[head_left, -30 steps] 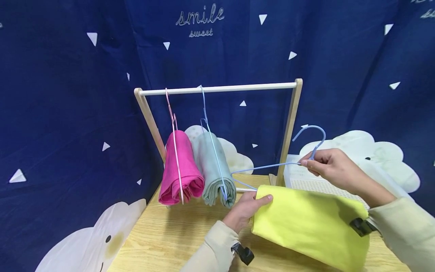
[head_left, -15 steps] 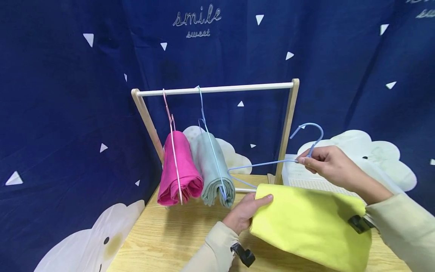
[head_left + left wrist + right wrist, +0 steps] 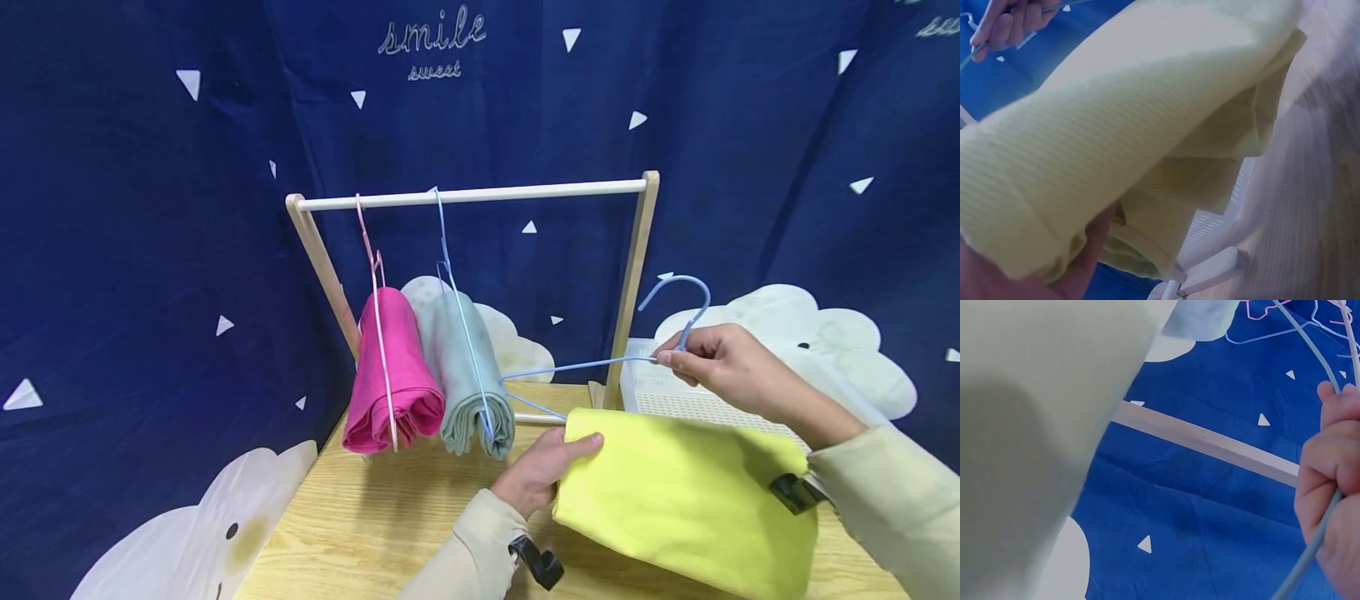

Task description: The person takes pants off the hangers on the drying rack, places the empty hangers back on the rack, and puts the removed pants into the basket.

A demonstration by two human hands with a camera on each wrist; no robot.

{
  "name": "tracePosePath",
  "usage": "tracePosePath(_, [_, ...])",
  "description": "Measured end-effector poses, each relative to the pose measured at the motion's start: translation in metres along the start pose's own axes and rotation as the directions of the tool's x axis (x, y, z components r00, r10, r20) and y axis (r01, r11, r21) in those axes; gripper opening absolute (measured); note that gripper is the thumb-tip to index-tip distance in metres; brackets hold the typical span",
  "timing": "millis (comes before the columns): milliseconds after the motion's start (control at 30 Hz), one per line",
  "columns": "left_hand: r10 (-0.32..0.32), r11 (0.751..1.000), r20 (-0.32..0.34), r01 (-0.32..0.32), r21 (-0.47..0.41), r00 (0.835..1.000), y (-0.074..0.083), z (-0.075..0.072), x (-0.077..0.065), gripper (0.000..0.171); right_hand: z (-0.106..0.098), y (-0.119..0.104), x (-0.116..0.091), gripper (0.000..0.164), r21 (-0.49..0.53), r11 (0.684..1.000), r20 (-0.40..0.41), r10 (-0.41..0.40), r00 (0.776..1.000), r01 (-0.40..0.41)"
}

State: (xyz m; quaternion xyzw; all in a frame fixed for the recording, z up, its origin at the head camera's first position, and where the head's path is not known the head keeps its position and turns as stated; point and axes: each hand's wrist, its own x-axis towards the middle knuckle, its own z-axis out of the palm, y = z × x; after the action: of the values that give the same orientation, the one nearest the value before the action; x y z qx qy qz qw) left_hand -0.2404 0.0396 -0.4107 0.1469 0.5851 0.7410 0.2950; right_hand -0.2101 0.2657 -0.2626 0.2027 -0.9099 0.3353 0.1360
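Your left hand (image 3: 542,467) grips the left end of the yellow cloth (image 3: 686,496), thumb lying on the front and fingers behind it. Your right hand (image 3: 716,360) pinches the blue hanger (image 3: 577,366) just below its hook, thumb and fingers closed on the wire. The cloth hangs tilted below the hanger, in front of the rack (image 3: 525,194) and over the wooden table (image 3: 352,525); the hanger's lower wire disappears at the cloth's upper left corner, and you cannot tell how it lies past there. To its left, a pink cloth (image 3: 401,358) and a grey-green cloth (image 3: 450,358) hang side by side from the rail, each on its own hanger. A white basket (image 3: 628,375) sits behind your right hand.
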Motion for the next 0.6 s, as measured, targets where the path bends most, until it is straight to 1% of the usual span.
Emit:
tracePosePath(133, [-0.004, 1.000, -0.058, 0.005, 0.013, 0.998, 0.0001, 0.0007, 0.0013, 0.021, -0.0005, 0.0020, 0.0001, 0.037, -0.006, 1.000, 0.011, -0.010, 1.000, 0.010])
tracePosePath(267, [0.010, 0.999, -0.109, -0.007, 0.031, 0.994, 0.0008, 0.0018, 0.0023, 0.021, -0.0016, 0.0029, 0.0008, 0.038, -0.016, 1.000, 0.025, -0.015, 1.000, 0.016])
tracePosePath(467, [0.026, 0.998, -0.151, -0.018, 0.052, 0.988, 0.0013, 0.0037, 0.0007, 0.022, -0.0023, 0.0064, 0.0003, 0.039, -0.045, 0.999, 0.025, -0.005, 1.000, 0.006])
tracePosePath(600, [0.056, 0.998, -0.190, -0.048, 0.048, 0.980, 0.0031, 0.0066, -0.0012, 0.024, -0.0033, 0.0090, 0.0000, 0.039, -0.069, 0.997, 0.013, -0.022, 1.000, 0.023])
